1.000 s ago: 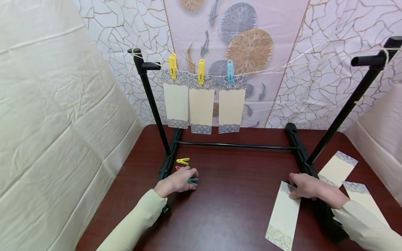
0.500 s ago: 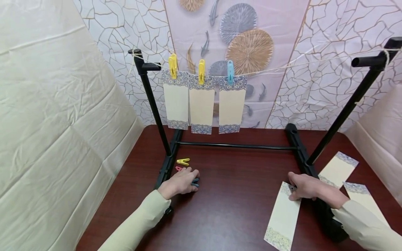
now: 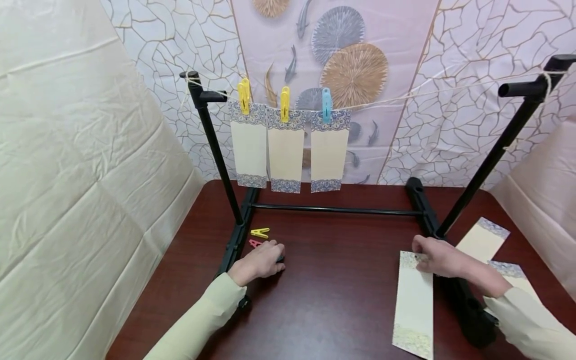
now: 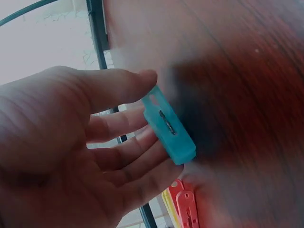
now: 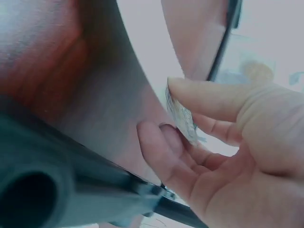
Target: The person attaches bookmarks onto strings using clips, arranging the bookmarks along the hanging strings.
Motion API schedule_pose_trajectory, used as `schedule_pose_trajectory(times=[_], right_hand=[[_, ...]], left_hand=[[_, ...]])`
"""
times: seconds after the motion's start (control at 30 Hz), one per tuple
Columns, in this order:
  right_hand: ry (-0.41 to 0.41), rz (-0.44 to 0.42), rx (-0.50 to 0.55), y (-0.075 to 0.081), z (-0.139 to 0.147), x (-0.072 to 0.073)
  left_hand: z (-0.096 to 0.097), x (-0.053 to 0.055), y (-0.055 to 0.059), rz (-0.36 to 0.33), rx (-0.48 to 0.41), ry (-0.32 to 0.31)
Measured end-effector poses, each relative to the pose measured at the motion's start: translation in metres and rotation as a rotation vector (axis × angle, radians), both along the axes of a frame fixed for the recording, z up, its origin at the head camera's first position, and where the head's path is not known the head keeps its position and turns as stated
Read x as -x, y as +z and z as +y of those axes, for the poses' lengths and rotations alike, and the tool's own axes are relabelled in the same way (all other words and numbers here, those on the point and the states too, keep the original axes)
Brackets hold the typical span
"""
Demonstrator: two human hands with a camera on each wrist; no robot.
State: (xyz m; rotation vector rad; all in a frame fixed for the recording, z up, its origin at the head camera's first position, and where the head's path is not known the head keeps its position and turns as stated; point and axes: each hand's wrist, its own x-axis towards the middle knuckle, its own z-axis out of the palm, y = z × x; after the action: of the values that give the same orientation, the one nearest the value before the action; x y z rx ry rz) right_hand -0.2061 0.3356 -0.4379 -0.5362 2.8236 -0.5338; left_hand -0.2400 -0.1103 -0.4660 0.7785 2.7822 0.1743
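My left hand point(image 3: 260, 263) pinches a teal clothespin point(image 4: 170, 128) between thumb and fingers, low over the table at the left. Just beyond it lie a pink clothespin point(image 3: 254, 243) and a yellow clothespin point(image 3: 260, 233). At the right, my right hand point(image 3: 443, 257) pinches the far end of a cream paper card point(image 3: 413, 300) with patterned borders; in the right wrist view that end bends between thumb and fingers. Three similar cards point(image 3: 285, 155) hang from a string point(image 3: 382, 103), pinned by two yellow clothespins point(image 3: 285, 105) and a blue one point(image 3: 326, 105).
A black frame with a left post point(image 3: 218, 150), a right post point(image 3: 490, 155) and a low crossbar point(image 3: 333, 209) carries the string. Two more cards point(image 3: 481, 240) lie on the dark red table point(image 3: 333, 280) outside the frame's right foot. Pale cloth point(image 3: 90, 175) borders the left side.
My right hand has moved slightly up and away, and the card in it has swung more upright in the head view. My left hand barely shifts; its clothespin is now mostly hidden there.
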Motion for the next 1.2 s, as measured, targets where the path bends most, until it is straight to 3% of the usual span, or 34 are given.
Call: schedule_pose_trajectory(times=[0.2,0.57,0.93,1.2], right_hand=[[-0.014,0.182,0.010,0.011,0.002,0.001],[-0.163,0.346,0.146,0.028,-0.007,0.003],[-0.202,0.477,0.260,0.043,-0.019,0.000],[-0.223,0.497,0.311,0.054,-0.030,0.002]], left_hand=[[0.004,0.000,0.001,-0.027,-0.127,0.017],[0.016,0.002,0.017,0.011,-0.292,-0.006],[0.024,0.001,0.039,0.055,-0.397,0.008],[0.034,0.007,0.062,0.085,-0.493,0.013]])
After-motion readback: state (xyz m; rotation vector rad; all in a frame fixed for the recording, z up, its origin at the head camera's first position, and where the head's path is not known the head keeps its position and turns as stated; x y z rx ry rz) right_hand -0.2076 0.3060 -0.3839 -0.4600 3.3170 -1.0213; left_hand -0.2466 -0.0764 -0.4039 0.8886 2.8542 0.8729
